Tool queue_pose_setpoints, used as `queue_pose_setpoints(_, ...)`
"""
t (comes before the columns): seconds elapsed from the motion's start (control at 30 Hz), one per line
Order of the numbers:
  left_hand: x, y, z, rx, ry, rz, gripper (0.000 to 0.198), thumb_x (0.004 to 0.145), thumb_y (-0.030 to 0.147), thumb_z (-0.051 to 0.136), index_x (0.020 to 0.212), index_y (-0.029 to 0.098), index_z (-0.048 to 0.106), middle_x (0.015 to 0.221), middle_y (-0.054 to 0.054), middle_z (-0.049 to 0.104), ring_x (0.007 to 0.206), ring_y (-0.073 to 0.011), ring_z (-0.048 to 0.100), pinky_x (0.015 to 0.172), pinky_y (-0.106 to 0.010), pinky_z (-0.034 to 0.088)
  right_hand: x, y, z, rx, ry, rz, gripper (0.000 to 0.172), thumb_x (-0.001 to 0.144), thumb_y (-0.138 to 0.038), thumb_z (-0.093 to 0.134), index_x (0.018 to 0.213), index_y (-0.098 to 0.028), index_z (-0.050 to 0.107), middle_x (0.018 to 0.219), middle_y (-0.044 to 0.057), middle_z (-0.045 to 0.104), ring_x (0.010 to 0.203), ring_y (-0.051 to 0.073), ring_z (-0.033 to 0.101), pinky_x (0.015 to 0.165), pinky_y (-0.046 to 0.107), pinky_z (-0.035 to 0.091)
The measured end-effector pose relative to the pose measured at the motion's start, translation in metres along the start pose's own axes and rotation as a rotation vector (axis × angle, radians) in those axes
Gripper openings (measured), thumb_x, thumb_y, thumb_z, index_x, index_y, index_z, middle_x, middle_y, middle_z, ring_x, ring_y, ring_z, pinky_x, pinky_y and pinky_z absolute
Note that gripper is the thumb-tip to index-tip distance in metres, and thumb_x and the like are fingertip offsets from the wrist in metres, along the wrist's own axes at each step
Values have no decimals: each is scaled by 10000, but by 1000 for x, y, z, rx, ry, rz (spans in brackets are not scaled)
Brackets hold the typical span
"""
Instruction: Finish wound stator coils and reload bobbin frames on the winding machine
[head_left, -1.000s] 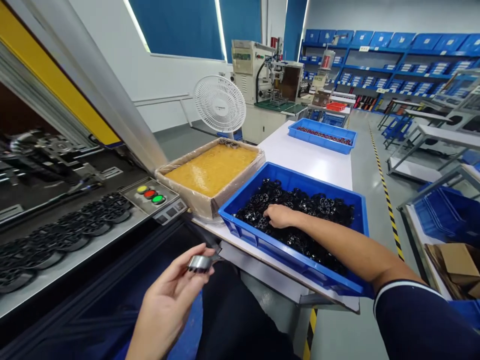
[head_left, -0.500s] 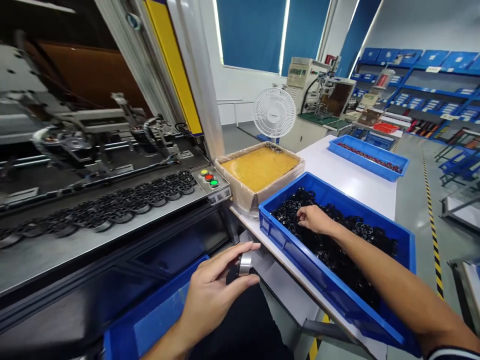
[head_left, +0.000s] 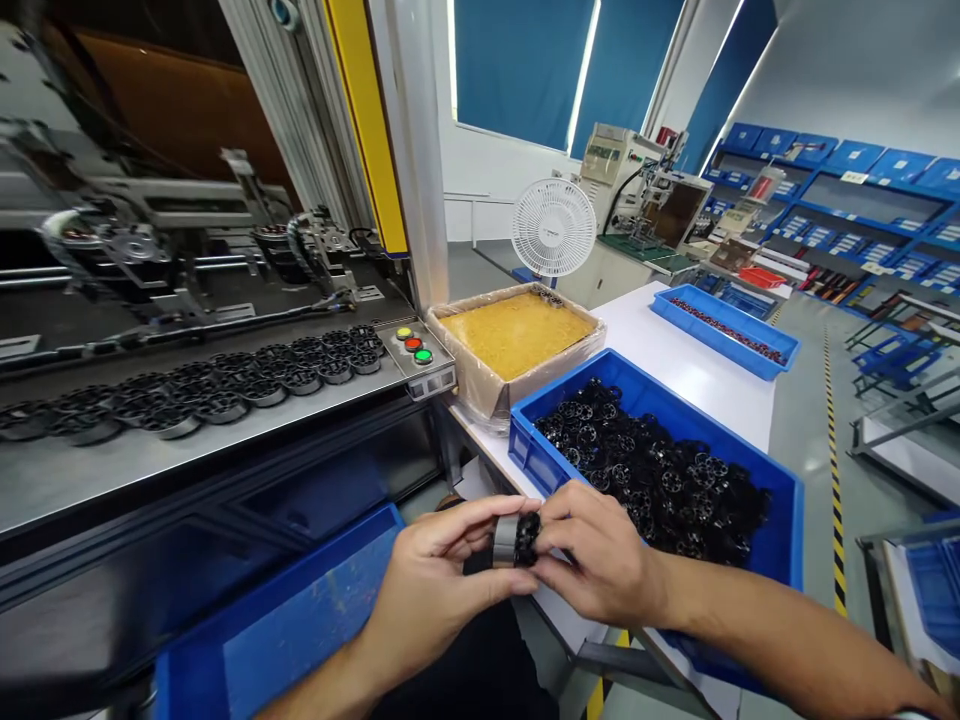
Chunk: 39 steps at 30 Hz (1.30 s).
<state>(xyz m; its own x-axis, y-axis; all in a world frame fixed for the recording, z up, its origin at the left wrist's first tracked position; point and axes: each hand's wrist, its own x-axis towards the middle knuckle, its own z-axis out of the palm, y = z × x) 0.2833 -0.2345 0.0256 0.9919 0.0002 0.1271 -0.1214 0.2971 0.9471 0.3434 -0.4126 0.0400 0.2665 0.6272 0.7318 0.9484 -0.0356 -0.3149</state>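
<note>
Between the fingers and thumb of my left hand (head_left: 442, 565) is a silver metal ring (head_left: 505, 540). My right hand (head_left: 600, 555) pinches a black plastic part (head_left: 528, 537) against the ring's right side. Whether the part sits inside the ring or only touches it, I cannot tell. Both hands are close together in front of a blue bin (head_left: 551, 462), which holds a heap of similar black spoked plastic parts (head_left: 660, 480). On the metal ledge to the left stand rows of ringed black parts (head_left: 217, 385).
A plastic-lined carton (head_left: 510, 335) with a yellow surface stands behind the blue bin. Yellow, red and green buttons (head_left: 414, 344) sit at the machine's corner. A long blue tray (head_left: 720, 335) lies on the white table (head_left: 637, 330). Below left is another blue bin (head_left: 300, 610).
My right hand has left the heap in the bin and come over to my left hand with a black part. The view has shifted slightly.
</note>
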Motion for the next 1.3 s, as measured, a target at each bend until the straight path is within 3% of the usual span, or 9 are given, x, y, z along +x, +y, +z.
queue_pose_setpoints(0.13,0,2,5,23,-9,57,534,571,-2,848,1012,291,776,994,-9,776,856,-174,750,780,-178,590,-5,9,0,3,27,-66,90,874,-125,587,951,-157,553,827,72,591,802,169,582,686,289,528)
queue_pose_setpoints(0.23,0,3,5,56,19,97,539,567,-16,841,1002,296,777,953,4,781,829,-169,752,744,-162,592,-4,13,-4,-13,37,-47,269,858,-160,636,1110,-146,541,938,98,610,883,181,601,729,310,553)
queue_pose_setpoints(0.33,0,2,3,55,31,74,550,554,-23,844,992,302,776,904,23,783,789,-161,753,705,-152,594,-1,14,-6,-64,17,-71,328,877,-152,626,1189,-128,530,998,126,614,925,194,603,759,339,563)
queue_pose_setpoints(0.47,-1,1,3,-14,13,17,523,559,-27,840,990,263,775,892,7,784,788,-174,754,724,-175,601,-1,15,-7,-82,3,-93,363,908,-265,634,1214,-103,521,996,141,616,922,214,607,766,373,565)
queue_pose_setpoints(0.6,-1,4,5,-49,13,15,517,558,-47,828,972,258,777,918,5,781,788,-173,753,727,-175,600,-2,15,-8,-89,-21,-109,338,891,-168,637,1203,-87,535,1064,160,618,991,223,601,820,382,561)
queue_pose_setpoints(0.83,-2,4,5,-38,-24,-17,554,566,-60,820,998,283,773,884,27,782,813,-172,751,739,-163,595,-1,14,-11,-184,7,-164,366,909,-318,645,1158,-60,571,993,162,652,906,238,607,744,393,563)
queue_pose_setpoints(1.0,-2,5,4,-66,-27,-22,549,572,-62,815,997,284,775,911,18,781,812,-174,751,740,-171,596,0,14,-13,-170,-12,-190,303,891,-211,650,1143,-53,592,987,154,656,926,226,604,771,373,562)
queue_pose_setpoints(1.13,-1,6,6,-55,-34,-12,559,571,-69,809,982,310,779,877,42,781,808,-164,749,714,-141,588,1,14,-13,-197,26,-216,328,925,-296,619,1120,-33,598,944,156,661,889,226,600,747,382,566)
queue_pose_setpoints(1.3,-1,4,5,-70,-40,-33,579,568,-67,813,996,322,777,906,39,779,817,-168,748,731,-148,588,2,13,-14,-206,-6,-217,283,949,-270,579,1121,-46,603,956,145,663,892,216,597,740,360,564)
